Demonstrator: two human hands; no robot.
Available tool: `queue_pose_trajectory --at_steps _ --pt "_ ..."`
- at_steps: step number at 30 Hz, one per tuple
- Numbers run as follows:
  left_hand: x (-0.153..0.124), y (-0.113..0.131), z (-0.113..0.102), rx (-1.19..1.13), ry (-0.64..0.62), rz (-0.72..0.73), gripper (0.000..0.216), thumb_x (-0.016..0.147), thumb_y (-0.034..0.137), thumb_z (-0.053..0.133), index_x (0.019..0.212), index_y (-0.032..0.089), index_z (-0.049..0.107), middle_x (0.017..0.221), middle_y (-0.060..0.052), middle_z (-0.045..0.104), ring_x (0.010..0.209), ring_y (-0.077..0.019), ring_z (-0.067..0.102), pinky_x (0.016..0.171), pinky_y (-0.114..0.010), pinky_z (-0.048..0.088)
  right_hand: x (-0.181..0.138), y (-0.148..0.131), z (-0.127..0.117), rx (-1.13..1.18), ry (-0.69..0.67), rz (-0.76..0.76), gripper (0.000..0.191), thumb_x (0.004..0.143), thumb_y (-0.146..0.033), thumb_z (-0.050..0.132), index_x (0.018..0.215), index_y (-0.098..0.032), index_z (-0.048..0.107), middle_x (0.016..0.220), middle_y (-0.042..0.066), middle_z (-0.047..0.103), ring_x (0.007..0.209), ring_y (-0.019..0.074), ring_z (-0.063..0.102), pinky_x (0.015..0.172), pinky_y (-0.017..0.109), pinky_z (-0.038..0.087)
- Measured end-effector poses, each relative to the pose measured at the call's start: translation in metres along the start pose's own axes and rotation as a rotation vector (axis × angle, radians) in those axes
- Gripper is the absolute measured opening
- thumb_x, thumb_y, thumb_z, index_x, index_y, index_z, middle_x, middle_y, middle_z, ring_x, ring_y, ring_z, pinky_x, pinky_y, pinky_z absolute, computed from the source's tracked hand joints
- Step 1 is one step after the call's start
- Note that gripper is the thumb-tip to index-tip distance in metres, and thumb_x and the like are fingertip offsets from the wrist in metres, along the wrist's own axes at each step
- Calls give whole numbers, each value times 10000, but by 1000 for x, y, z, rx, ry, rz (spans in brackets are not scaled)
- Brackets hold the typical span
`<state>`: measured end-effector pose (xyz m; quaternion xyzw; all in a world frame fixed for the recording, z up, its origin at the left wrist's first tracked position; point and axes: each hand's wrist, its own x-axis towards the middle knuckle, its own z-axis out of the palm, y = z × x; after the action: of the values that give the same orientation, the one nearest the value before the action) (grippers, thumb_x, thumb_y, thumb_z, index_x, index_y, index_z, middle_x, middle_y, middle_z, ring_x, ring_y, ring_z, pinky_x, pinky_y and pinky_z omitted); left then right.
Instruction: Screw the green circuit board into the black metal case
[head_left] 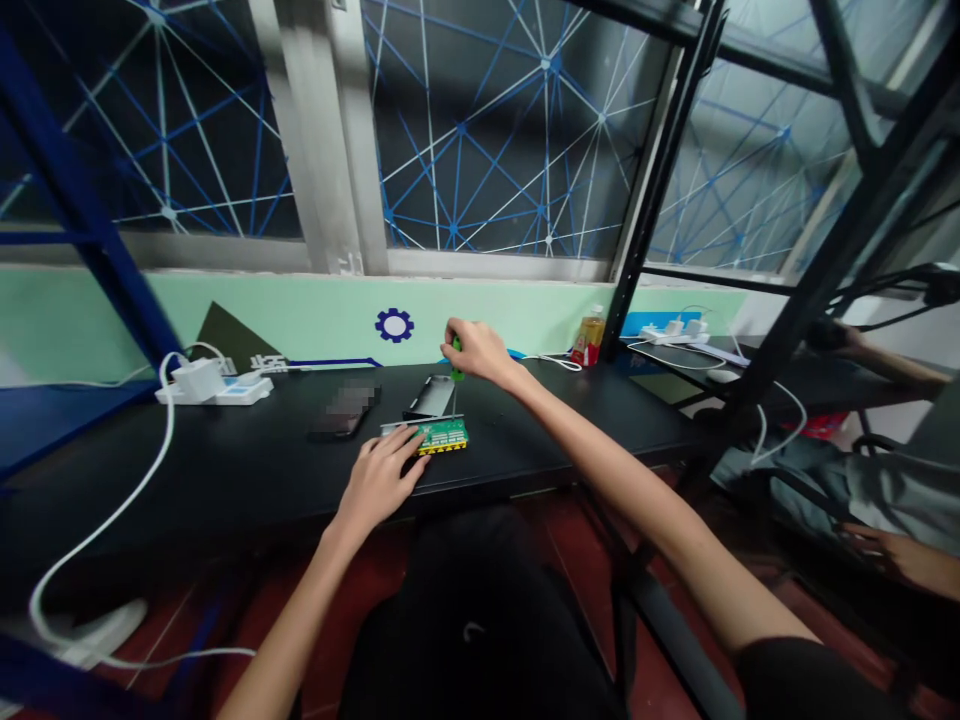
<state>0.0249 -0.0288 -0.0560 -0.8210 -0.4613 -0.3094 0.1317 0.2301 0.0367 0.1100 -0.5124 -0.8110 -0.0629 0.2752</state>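
A green circuit board (pixel 448 432) with a row of yellow ports along its near edge lies on the black desk. My left hand (pixel 388 467) rests over the left end of the board, fingers closed on it against the desk. Above the board, my right hand (pixel 478 350) is wrapped round the green handle of a screwdriver (pixel 457 362). The screwdriver's thin shaft points down to the far edge of the board. Just behind the board lies a dark metal casing (pixel 433 396) with a shiny top.
A dark phone-like object (pixel 347 410) lies to the left on the desk (pixel 247 460). Farther left is a white power strip (pixel 214 388) with a cable hanging down. A bottle (pixel 589 335) stands at the back right. Another person's arm (pixel 900 560) shows at far right.
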Motion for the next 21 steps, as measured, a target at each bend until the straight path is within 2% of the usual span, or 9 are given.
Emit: queue_pose_trajectory --at_steps 7,14,21 --pt "-2 4 -3 27 -24 -8 376 994 375 440 1252 239 677 1348 -105 645 1287 -294 565 1014 -495 443 -3 -3 3 20 12 -39 243 832 -194 477 1042 -198 598 1017 93 688 848 223 583 663 302 361" --pt "0 -5 4 8 39 20 399 991 422 432 1226 223 686 1328 -121 657 1259 -327 585 984 -520 453 -3 -13 -1 -36 -3 -87 265 851 -218 466 1095 -202 567 1092 115 645 872 242 581 677 322 404" --pt "0 -1 1 34 10 12 377 999 391 431 1235 234 680 1344 -102 649 1265 -301 583 985 -497 457 -6 -15 -2 -8 -12 -94 248 830 -235 489 1056 -200 584 1056 107 656 859 251 576 675 334 400"
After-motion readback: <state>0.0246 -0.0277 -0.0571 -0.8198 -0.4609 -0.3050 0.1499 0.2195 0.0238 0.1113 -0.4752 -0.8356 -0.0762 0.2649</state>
